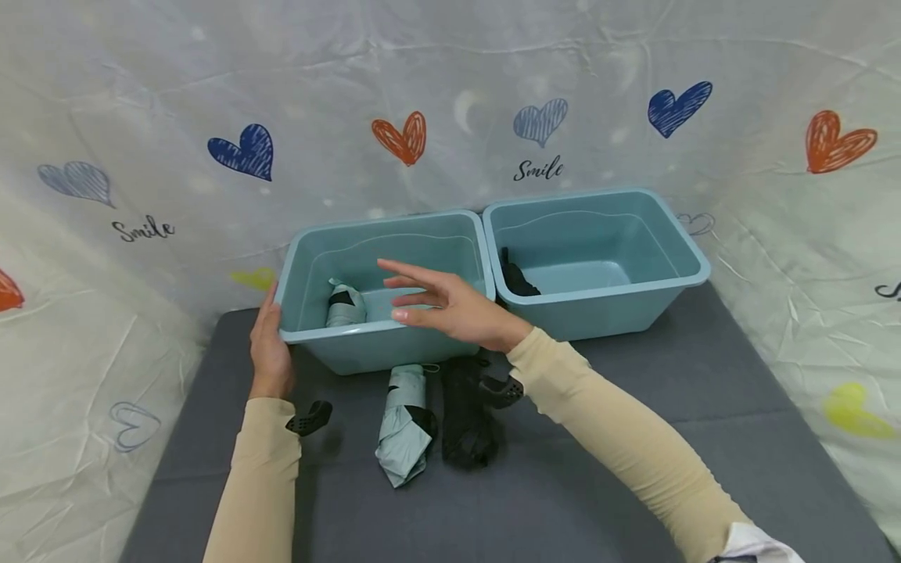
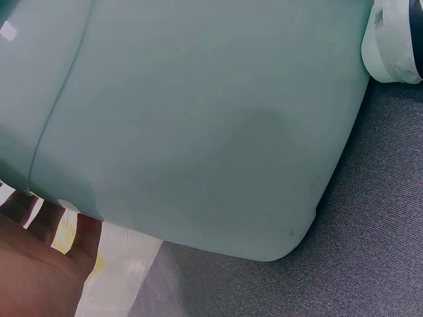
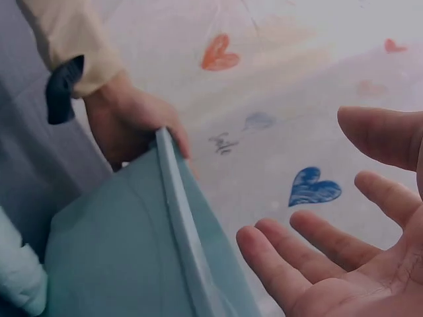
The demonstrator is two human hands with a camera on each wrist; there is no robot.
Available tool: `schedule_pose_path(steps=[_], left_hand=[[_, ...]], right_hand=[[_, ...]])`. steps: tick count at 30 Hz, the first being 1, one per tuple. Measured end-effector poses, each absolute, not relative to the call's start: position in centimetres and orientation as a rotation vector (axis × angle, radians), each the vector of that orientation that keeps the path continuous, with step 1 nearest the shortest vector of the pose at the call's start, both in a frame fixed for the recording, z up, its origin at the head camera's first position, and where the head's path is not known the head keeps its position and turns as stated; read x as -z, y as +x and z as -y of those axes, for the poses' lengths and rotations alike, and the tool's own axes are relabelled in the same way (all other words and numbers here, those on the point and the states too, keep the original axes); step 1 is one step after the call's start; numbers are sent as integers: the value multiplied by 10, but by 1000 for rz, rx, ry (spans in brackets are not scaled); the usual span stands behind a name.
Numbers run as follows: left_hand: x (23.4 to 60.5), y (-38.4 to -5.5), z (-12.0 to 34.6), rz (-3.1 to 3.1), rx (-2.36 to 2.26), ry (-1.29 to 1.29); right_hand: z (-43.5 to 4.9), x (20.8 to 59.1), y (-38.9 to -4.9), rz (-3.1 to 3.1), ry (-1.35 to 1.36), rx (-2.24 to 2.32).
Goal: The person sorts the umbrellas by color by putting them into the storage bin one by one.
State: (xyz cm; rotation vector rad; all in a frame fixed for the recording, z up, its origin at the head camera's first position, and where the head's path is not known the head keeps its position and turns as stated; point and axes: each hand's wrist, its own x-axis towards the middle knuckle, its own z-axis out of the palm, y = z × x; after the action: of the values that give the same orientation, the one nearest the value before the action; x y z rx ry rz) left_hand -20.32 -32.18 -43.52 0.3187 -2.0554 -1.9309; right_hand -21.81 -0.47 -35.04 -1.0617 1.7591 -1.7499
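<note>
My left hand (image 1: 271, 348) rests on the left end of the left blue bin (image 1: 338, 348), its fingers extended along the outer wall just under the rim. Over the front rim of that bin hovers my right hand (image 1: 450, 305), fingers spread and nothing held. Inside the left bin, a light blue folded umbrella (image 1: 346, 306) with a black band leans at the left. Another light blue folded umbrella (image 1: 407, 430) lies on the table before the bin. Beside it is a black folded umbrella (image 1: 468, 422), partly covered by the right wrist's strap.
A second blue bin (image 1: 619, 313) stands against the left one on the right, with a black folded item (image 1: 517, 275) inside, partly hidden by the front wall. Behind both hangs a white cloth (image 1: 450, 62) printed with hearts. Dark grey fabric covers the table (image 1: 633, 407).
</note>
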Motion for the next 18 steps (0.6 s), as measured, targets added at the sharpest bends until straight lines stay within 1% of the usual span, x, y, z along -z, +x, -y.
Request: schedule_pose_path(steps=[3,8,13,18], left_hand=[[435,-204,322,2038,1936,303],[435,-203,319,2026,1935,290],[435,-202,318,2022,1927,290],[434,-203,318,2034,1927,298]], right_hand=[[-13,357,-205,-1754,-1084,1766],[-42,376,-186,-1782,-1035,1771],[-64,410,-173,-1910,-935,1696],[-73,447,-167,-2076,-781,1538]])
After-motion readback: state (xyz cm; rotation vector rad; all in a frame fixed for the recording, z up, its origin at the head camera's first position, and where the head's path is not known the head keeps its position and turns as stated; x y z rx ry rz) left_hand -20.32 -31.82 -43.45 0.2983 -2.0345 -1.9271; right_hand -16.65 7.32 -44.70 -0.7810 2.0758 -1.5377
